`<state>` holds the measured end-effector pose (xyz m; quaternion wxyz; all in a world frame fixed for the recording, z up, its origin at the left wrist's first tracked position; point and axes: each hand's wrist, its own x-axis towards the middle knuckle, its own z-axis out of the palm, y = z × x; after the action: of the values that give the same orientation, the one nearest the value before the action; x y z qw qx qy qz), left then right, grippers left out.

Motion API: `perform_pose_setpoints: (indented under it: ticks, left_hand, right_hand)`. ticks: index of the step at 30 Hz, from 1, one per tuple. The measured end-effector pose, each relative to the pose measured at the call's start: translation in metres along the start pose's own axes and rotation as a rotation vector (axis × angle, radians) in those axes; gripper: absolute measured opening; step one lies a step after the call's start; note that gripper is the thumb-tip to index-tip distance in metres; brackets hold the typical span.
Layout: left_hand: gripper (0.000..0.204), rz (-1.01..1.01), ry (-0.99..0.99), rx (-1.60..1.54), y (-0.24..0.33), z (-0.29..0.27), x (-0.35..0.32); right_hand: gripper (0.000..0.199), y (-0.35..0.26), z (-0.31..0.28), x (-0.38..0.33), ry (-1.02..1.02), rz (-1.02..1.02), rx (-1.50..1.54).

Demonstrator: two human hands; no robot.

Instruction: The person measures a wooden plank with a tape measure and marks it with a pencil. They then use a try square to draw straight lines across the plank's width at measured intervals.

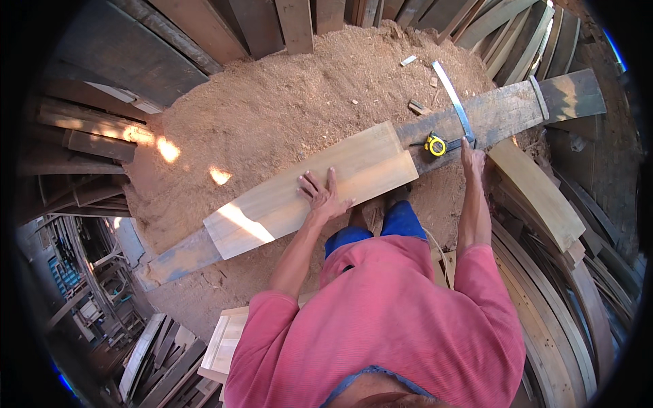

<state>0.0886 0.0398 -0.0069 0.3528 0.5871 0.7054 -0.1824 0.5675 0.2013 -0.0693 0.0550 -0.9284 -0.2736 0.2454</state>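
A pale wooden board [313,194] lies lengthwise across a long, dark, worn plank [507,109]. My left hand [323,197] rests flat on the board with its fingers spread. To the right, my right hand [472,158] grips a try square [452,95] at its corner, over the dark plank. The square's long silver blade points away from me, past the plank's far edge, and its dark stock reaches left. A yellow and black tape measure [435,144] sits on the plank between the board's right end and my right hand. My right fingers are partly hidden from above.
Sawdust [272,115] covers the ground beyond the plank, with small wood offcuts [420,107] on it. Planks lean along the far side [258,27]. Stacked curved boards [537,194] stand close on my right. More timber scraps [163,360] lie at lower left.
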Motion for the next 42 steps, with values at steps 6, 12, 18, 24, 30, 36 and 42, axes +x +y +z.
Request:
perform_pose_setpoints:
  ticks: [6,12,18,24,30,36,42]
  left_hand:
    - [0.136,-0.168,-0.116,-0.01,0.021,-0.006,0.018]
    - [0.136,-0.235,-0.204,0.036,0.026,-0.016,0.025]
    - [0.132,-0.258,-0.223,0.051,0.019,-0.01,0.032]
    - [0.121,-0.251,-0.195,0.026,0.01,-0.002,0.036]
    - [0.117,-0.231,-0.161,0.001,0.011,-0.003,0.035]
    - [0.114,-0.165,-0.092,-0.017,0.012,0.001,0.031]
    - [0.103,0.091,0.109,0.105,-0.011,0.026,0.032]
  right_hand:
    - [0.137,-0.001,0.002,0.009,-0.109,0.074,0.001]
    - [0.134,-0.009,-0.008,0.015,-0.097,0.105,0.109]
    - [0.121,-0.018,0.005,0.019,-0.188,0.097,0.113]
    - [0.067,0.062,0.005,0.049,-0.127,-0.097,0.312]
    - [0.024,0.134,-0.015,0.016,-0.16,0.043,0.954]
    - [0.019,0.129,-0.029,-0.102,-0.173,-0.002,1.455]
    - [0.015,0.117,0.038,-0.243,-0.262,-0.166,1.103]
